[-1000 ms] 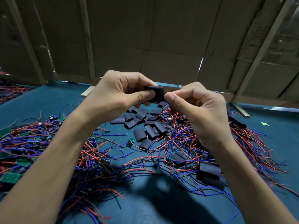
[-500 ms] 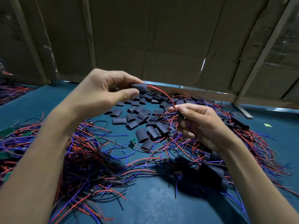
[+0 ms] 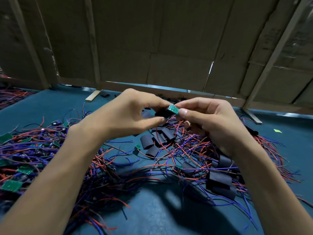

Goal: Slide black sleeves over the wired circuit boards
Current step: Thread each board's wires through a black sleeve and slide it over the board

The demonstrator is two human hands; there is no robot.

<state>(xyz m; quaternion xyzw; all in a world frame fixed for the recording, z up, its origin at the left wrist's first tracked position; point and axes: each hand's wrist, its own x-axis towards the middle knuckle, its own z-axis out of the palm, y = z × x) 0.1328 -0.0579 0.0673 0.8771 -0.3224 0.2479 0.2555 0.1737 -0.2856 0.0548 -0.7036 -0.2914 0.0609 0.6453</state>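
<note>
My right hand [image 3: 210, 122] pinches a small green circuit board [image 3: 173, 109] between thumb and forefinger, held up over the table. My left hand [image 3: 125, 116] pinches a black sleeve [image 3: 162, 113] right beside the board, its mouth touching the board's lower-left end. Red and blue wires trail down from under my hands. Loose black sleeves [image 3: 153, 141] lie in a heap below my hands. Bare wired boards [image 3: 11, 185] sit in a tangle at the left. Sleeved boards [image 3: 220, 182] lie at the lower right.
The blue table [image 3: 152, 216] is strewn with red and blue wires [image 3: 105, 167]. Cardboard walls with wooden battens [image 3: 92, 48] close off the back. A small green scrap [image 3: 277, 130] lies at the far right.
My hands had drawn apart, the left with a sleeved piece trailing a red wire. Now they meet again, the right holding a bare green board against a sleeve in the left.
</note>
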